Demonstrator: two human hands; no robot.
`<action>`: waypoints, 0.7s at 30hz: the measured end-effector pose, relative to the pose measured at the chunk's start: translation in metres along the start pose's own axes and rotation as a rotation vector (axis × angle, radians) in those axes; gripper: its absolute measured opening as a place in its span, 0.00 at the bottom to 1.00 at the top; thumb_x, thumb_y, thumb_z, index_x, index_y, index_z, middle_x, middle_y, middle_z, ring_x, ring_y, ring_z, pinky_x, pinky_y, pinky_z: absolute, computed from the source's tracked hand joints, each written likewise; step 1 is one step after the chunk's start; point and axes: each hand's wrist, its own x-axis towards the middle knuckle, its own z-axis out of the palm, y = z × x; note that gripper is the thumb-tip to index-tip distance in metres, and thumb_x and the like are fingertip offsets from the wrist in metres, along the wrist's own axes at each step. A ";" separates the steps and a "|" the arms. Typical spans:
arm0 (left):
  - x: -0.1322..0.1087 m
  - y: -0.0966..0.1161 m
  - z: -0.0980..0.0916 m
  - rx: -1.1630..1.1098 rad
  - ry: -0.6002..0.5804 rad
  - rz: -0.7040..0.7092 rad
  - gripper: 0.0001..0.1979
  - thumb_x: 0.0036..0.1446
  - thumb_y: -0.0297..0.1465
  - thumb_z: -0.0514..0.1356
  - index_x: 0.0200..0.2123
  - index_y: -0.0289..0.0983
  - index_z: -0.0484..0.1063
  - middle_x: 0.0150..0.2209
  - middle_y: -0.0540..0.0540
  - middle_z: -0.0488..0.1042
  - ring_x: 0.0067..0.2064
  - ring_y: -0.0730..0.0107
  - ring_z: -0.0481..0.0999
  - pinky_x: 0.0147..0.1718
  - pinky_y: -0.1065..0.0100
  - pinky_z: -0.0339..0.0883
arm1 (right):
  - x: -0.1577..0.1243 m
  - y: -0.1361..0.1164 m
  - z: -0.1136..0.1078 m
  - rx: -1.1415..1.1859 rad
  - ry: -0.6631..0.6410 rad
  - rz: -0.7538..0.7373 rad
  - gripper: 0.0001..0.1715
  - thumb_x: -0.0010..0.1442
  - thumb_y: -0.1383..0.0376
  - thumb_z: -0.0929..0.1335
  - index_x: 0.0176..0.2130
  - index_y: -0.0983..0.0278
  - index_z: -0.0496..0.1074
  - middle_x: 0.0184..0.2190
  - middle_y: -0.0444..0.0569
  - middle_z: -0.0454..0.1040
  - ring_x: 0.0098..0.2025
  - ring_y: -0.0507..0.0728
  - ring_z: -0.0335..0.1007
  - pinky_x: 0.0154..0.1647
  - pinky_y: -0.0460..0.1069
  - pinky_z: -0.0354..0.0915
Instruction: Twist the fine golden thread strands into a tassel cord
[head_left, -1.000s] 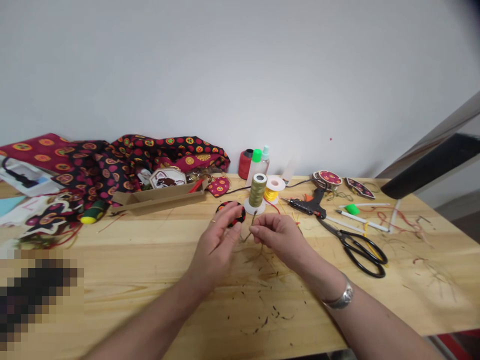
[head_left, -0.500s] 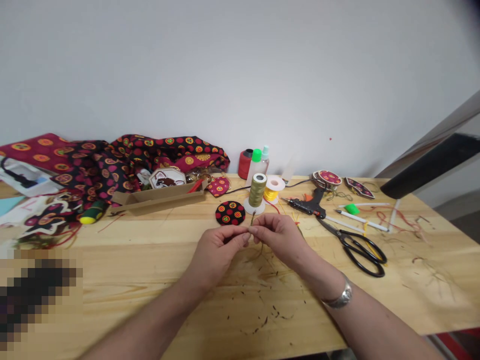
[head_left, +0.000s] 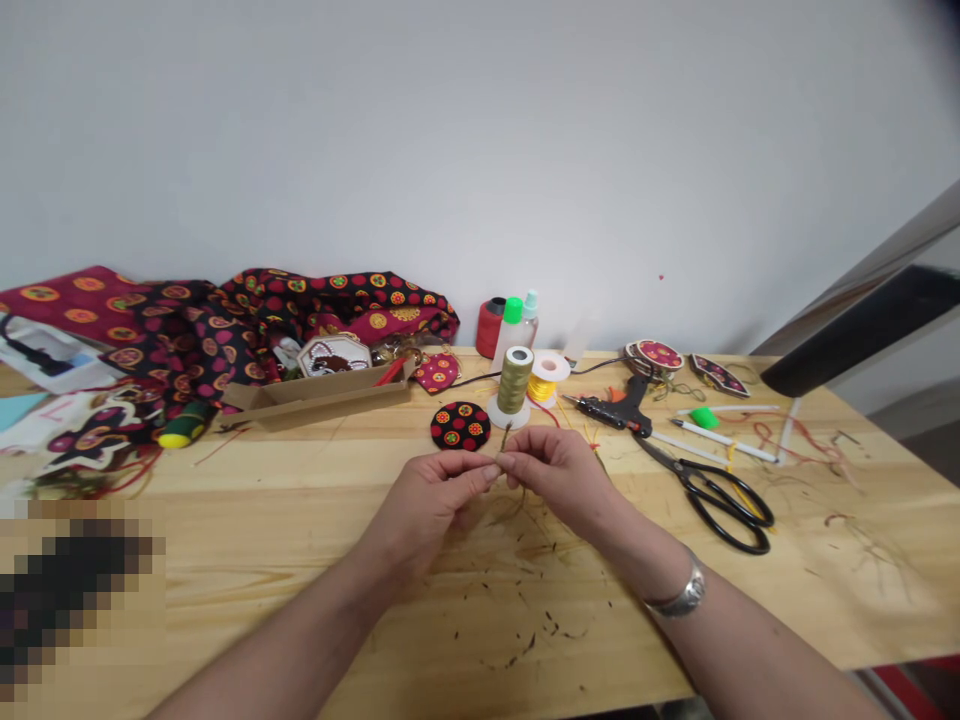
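pale grey wall is seen behind a light wooden table (head_left: 225, 560), which fills the lower half of the frame and is littered with thread clippings. a heap of patterned fabric (head_left: 247, 310) is piled at the upper left of the table, with a flat cardboard box (head_left: 315, 395) just in front of it. the left hand (head_left: 431, 500) and the right hand (head_left: 562, 475) are brought together at the centre of the frame, fingertips touching. black scissors (head_left: 720, 495) and a glue gun (head_left: 611, 410) are laid to the right of the hands. an olive spool (head_left: 514, 380) is stood just above the hands, with a round fabric disc (head_left: 460, 426) flat on the table to its left. a short olive thread (head_left: 507, 437) is pinched between thumb and forefinger of both hands, its free end pointing up toward the spool; whether it runs to the spool cannot be told. fine work on the thread is judged to be in hand: it is best done with the pinch close to the end, the strand taut, and both wrists steadied low over the table.
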 end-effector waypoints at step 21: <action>0.000 0.007 0.000 -0.023 0.131 0.030 0.09 0.40 0.35 0.65 0.25 0.35 0.75 0.19 0.54 0.65 0.18 0.83 0.53 0.16 0.76 0.45 | 0.003 0.007 -0.004 -0.107 -0.064 -0.105 0.07 0.54 0.66 0.63 0.30 0.66 0.70 0.24 0.44 0.70 0.22 0.47 0.59 0.24 0.44 0.56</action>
